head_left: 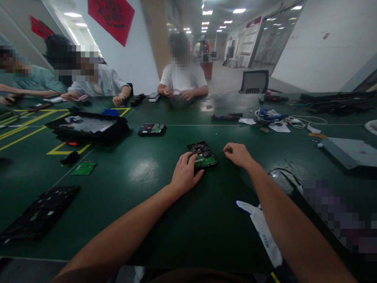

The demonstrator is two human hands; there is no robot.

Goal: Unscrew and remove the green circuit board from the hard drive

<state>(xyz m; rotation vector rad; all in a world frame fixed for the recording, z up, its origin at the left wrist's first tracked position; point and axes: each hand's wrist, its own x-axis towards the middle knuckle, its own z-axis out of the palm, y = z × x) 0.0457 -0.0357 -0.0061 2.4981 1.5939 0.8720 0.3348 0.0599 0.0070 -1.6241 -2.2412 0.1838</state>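
Note:
A hard drive (205, 160) lies on the green table in front of me, its green circuit board and black metal casing facing up. My left hand (185, 171) is on its left side, with the fingers over the edge and the thumb along the near side, holding it. To the right of the drive and apart from it, my right hand (237, 153) is closed just above the table. Something small and dark shows at its curled fingers, too small to name. A second hard drive (152, 129) lies farther back to the left.
On the left are a black tray (88, 127), a loose green circuit board (83, 168) and a black panel (41, 212). A white glove (262, 232) lies by my right forearm. Cables (271, 116) and a grey metal box (350, 151) stand right. Several people sit across the table.

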